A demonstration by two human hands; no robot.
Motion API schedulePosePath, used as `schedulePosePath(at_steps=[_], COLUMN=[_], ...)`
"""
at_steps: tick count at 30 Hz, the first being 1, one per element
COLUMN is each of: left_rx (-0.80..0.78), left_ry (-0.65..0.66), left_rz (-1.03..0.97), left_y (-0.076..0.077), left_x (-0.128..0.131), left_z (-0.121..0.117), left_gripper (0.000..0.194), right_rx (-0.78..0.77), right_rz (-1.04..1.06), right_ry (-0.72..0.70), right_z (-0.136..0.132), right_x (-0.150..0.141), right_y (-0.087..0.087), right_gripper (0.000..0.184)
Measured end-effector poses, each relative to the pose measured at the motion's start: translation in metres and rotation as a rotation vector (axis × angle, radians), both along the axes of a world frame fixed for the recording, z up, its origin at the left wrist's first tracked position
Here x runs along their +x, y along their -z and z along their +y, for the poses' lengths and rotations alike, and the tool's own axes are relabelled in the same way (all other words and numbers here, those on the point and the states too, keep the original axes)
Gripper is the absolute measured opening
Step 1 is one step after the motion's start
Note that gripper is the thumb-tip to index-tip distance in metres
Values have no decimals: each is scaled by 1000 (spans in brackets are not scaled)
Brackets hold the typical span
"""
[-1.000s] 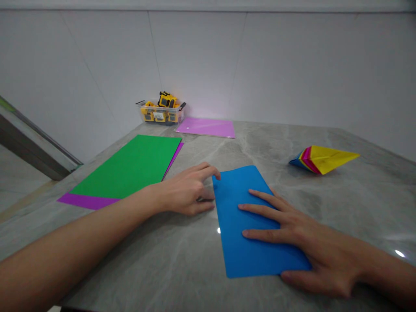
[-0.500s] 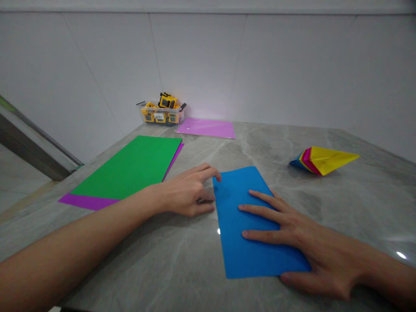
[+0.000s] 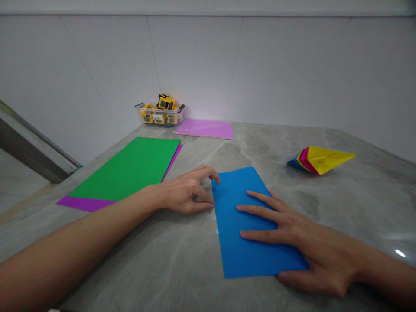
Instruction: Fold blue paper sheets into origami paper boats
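Observation:
A blue sheet of paper point(image 3: 237, 247) lies on the grey table in front of me, its far edge bowed slightly upward. Spread flat over its right side is my right hand point(image 3: 292, 229), fingers apart and thumb by the near edge. My left hand point(image 3: 190, 190) rests at the sheet's left edge with bent fingers. Its index fingertip touches the paper near the far left corner, while the thumb tip meets the edge lower down. A gap shows between those two fingertips. Whether the sheet is folded I cannot tell.
Left of my hands, a green sheet point(image 3: 126, 167) lies over a purple sheet point(image 3: 87, 204). At the back stand a clear plastic box point(image 3: 159, 118) of yellow toy vehicles and a pink pack point(image 3: 204, 129). A folded multicoloured paper piece point(image 3: 325, 160) sits at the right.
The left thumb and fingers have shifted slightly along the paper's left edge. My right hand stays on the sheet. The whole view has drifted a little.

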State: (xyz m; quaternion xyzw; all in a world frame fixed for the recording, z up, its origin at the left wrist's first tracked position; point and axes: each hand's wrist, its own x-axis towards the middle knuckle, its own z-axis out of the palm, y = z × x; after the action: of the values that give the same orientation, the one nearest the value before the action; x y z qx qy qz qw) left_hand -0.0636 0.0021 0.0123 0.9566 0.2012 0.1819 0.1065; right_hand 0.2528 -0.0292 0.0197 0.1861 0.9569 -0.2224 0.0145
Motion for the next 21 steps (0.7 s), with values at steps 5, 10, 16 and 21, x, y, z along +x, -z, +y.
schedulePosePath(at_steps=[5,10,16,21], left_rx=[0,-5,6,-4], left_ry=[12,15,18,23], left_rz=[18,24,25,35], left_y=[-2,-3,-3,-4], left_x=[0,0,0,0], left_z=[0,0,0,1], left_gripper=[15,17,15,15], right_rx=[19,5,-19,-11], right_rz=[-15,-16,5,-13], right_ry=[1,-3,7,5], right_z=[0,1,0,1], right_x=[3,2,1,1], right_y=[2,1,0,1], right_gripper=[75,76,75,76])
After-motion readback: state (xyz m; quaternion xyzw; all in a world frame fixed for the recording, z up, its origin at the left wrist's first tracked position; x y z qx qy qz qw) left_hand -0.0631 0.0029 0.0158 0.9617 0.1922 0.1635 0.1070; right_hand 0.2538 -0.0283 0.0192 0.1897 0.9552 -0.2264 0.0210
